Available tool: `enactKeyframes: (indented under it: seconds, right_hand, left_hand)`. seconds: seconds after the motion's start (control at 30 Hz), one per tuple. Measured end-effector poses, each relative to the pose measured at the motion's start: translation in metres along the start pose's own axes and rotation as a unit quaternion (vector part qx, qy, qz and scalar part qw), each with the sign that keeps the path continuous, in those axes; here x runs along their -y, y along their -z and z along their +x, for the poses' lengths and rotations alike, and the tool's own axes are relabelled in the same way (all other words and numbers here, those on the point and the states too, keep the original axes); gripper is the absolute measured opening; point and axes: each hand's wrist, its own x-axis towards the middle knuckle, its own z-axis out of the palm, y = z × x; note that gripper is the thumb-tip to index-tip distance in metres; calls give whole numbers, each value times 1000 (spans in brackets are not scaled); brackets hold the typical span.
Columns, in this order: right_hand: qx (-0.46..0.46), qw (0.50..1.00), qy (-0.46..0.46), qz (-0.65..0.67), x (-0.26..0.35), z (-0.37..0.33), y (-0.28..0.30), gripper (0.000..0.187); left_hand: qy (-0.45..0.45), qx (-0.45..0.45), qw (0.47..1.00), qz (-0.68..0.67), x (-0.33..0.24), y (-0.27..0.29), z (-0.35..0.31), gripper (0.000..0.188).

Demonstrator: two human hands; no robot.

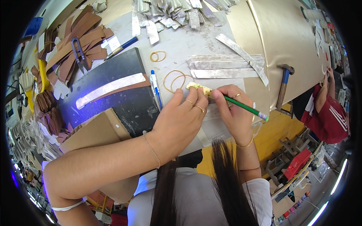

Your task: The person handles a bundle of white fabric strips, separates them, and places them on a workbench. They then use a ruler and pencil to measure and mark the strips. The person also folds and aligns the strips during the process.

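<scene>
My right hand grips a green pencil, its eraser end pointing down to the right. The pencil's tip is hidden behind my fingers, close to a small yellow patterned piece. Across that piece lie the fingertips of my left hand, pressed together and holding it to the table. Just left of it are thin rubber bands and a blue-and-white pen. Beyond my right hand, long pale strips lie in a stack, with one curved strip slanting over them.
A black board at left carries a white strip on a brown one. Thread snips rest on brown strips. A hammer lies at right, and pale strips are heaped at the back. A person in red is at far right.
</scene>
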Motion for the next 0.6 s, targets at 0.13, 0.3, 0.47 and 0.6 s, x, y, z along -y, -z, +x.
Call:
enactKeyframes:
  seconds: [0.13,0.3,0.47,0.6]
  right_hand:
    - [6,1000,-12,-5,2,1,0,13]
    - [20,999,-26,11,2,2,1,12]
    - [-64,998,13,26,-10,-12,5,17]
    - [-19,982,71,-175,-15,-18,15,28]
  left_hand:
    - [-6,-17,999,34,0,-5,0,47]
    - [-3,-1,999,42,-2,-5,-1,49]
    - [-2,25,999,31,-4,6,-4,54]
    - [-4,20,1000,14,-12,12,-12,53]
